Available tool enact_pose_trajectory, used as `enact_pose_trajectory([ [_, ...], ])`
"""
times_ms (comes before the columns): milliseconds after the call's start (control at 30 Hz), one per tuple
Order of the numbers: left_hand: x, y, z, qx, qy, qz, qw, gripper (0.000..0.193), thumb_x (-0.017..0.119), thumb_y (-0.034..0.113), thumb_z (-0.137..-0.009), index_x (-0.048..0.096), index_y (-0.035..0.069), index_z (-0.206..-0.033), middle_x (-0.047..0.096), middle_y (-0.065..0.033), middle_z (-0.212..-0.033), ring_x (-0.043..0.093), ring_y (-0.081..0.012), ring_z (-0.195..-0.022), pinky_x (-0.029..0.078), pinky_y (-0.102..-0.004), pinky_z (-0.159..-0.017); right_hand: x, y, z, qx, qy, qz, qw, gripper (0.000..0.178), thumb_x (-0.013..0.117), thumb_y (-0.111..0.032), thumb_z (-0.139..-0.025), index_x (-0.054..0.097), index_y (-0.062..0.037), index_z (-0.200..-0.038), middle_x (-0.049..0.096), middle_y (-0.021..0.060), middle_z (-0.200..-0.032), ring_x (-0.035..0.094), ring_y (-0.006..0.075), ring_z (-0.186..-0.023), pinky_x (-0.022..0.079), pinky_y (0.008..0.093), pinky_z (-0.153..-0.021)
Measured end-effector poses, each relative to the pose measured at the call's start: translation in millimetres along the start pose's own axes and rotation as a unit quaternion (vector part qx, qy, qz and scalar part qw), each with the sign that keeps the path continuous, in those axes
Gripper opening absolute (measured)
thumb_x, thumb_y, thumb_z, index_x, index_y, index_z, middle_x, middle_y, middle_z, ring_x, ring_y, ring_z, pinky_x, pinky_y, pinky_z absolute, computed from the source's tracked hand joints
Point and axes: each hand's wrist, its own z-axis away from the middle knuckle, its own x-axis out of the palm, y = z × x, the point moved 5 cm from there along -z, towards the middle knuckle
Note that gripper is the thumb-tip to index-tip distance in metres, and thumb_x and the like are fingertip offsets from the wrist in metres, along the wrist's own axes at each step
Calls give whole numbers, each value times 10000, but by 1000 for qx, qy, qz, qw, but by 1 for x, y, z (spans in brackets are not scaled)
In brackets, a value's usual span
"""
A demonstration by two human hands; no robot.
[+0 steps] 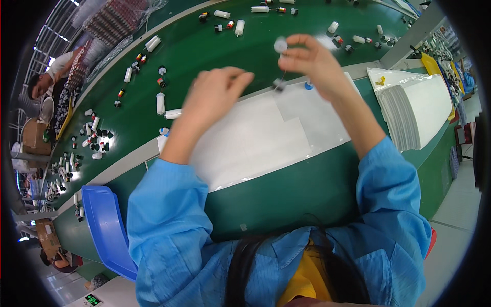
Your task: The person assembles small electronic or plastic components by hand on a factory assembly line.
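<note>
My right hand is raised over the far edge of the white sheet, its thumb and fingers pinching a small white round part. A small black-and-clear piece hangs below those fingers, seemingly on a thin dark wire. My left hand hovers at the sheet's far left, blurred by motion. Its thumb stands apart from the bent fingers, and nothing shows between them. Under both hands lies the white sheet in clear plastic. Blue-and-white bits sit at its far right corner and by my left wrist.
Across the green surface beyond lie several wired assemblies with white cylinders. A blue tray stands at left. Stacked white sheets lie at right with a small yellow piece. Another person is at far left.
</note>
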Motion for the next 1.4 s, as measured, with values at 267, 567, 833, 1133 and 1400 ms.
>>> enact_pose_trajectory([
  [267,-20,-54,9,-84,-40,-354,930,211,588,180,-752,646,35,-894,632,-175,-782,617,-309,-720,488,-393,-678,-16,-20,4,-226,61,455,860,348,644,-58,-706,528,-83,-1034,617,77,-817,600,241,-773,472,314,-685],
  [567,-1,-23,-14,78,-59,-210,973,204,516,102,-784,613,13,-940,613,-171,-853,586,-325,-807,457,-386,-750,72,10,96,-231,-205,653,692,153,528,15,-652,521,-4,-804,561,137,-769,560,273,-784,451,368,-713],
  [833,-8,-41,-17,36,25,-132,990,242,602,113,-760,588,-6,-970,590,-168,-944,591,-261,-831,466,-351,-726,70,16,79,-171,-245,603,740,221,526,60,-645,489,3,-855,533,131,-760,557,291,-747,460,369,-659],
  [1133,1,-52,-24,-115,-49,257,958,256,506,125,-824,500,-10,-1042,582,-65,-886,586,-166,-825,467,-277,-744,-5,31,43,75,-30,77,994,226,623,-9,-741,446,-56,-872,576,80,-777,601,191,-734,485,291,-662],
  [1400,30,-15,-7,-112,-101,677,721,231,392,134,-862,482,11,-1035,484,-36,-779,407,-114,-592,418,-318,-790,47,35,24,88,50,-299,949,261,646,-47,-758,423,-89,-887,570,50,-801,581,149,-722,455,267,-679],
])
